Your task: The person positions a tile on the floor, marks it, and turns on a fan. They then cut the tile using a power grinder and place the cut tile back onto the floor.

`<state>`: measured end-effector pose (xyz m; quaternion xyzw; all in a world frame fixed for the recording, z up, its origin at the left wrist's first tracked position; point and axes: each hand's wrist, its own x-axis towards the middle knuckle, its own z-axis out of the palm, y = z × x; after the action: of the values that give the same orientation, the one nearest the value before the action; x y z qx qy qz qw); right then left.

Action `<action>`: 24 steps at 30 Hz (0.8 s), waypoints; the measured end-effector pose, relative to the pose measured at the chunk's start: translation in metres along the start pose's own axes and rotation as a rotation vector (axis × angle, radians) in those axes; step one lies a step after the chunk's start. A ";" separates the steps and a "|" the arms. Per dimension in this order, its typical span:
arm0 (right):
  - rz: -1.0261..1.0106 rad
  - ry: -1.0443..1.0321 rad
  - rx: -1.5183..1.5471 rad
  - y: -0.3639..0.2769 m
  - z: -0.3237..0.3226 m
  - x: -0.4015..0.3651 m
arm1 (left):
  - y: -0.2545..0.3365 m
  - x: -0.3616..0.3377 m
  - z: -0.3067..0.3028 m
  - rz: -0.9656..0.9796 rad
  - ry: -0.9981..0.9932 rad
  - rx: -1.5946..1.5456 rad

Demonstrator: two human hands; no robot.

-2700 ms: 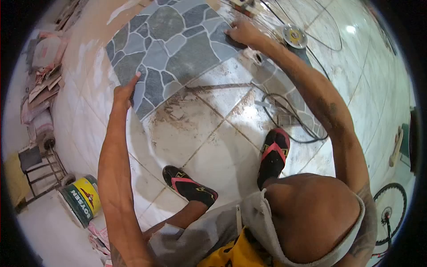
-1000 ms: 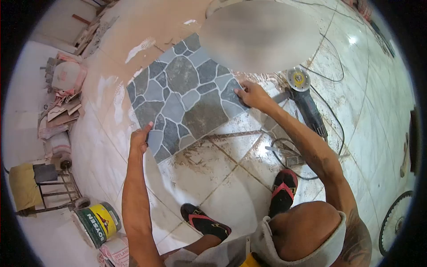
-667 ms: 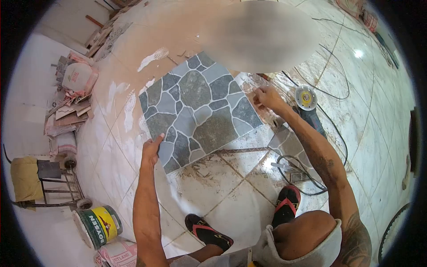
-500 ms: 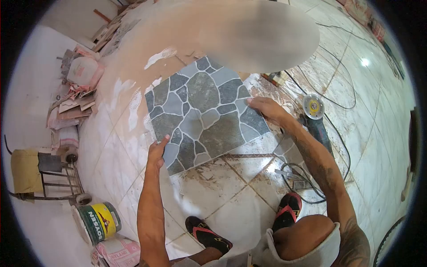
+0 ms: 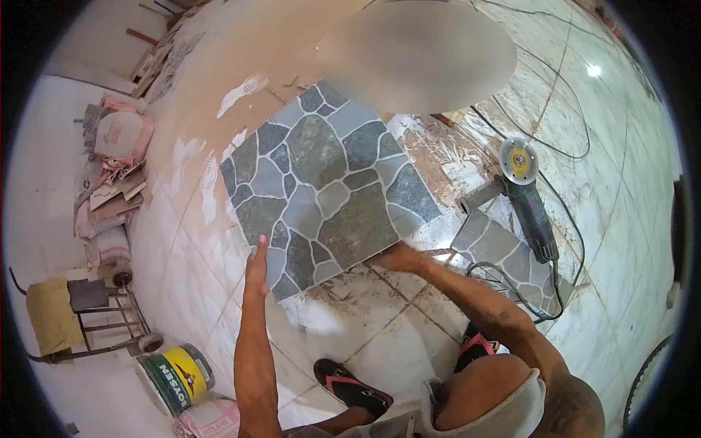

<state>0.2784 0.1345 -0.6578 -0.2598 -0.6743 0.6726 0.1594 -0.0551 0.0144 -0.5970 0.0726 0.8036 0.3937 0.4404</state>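
A large square tile (image 5: 332,201) with a grey stone pattern and pale joint lines is held up, tilted, above the floor. My left hand (image 5: 257,271) is closed on its lower left edge, thumb on the patterned face and the other fingers mostly hidden behind. At the near edge, my right hand (image 5: 394,257) reaches under the tile and supports it; its fingertips are hidden below. To the right, an angle grinder (image 5: 531,219) with a yellow-centred disc lies partly over another piece of patterned tile (image 5: 504,252).
A black cable (image 5: 577,252) loops around the grinder. At the left stand a paint bucket (image 5: 175,379), a pink-and-white bag (image 5: 208,420), a small wheeled frame (image 5: 109,314) and stacked scraps (image 5: 113,197). Dust and white footprints mark the floor (image 5: 179,270). A blurred oval (image 5: 420,55) hides the area beyond the tile.
My right hand has moved from the tile's right corner down to its near edge, going underneath. The tile has shifted slightly left in view, and my left hand keeps its place on it.
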 end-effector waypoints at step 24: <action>-0.044 0.102 0.105 -0.028 0.036 0.012 | -0.013 0.002 0.007 0.147 0.134 -0.023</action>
<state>0.2443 0.1134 -0.6328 -0.2700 -0.6345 0.6895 0.2216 -0.0479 0.0106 -0.6095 0.0996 0.8192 0.4381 0.3566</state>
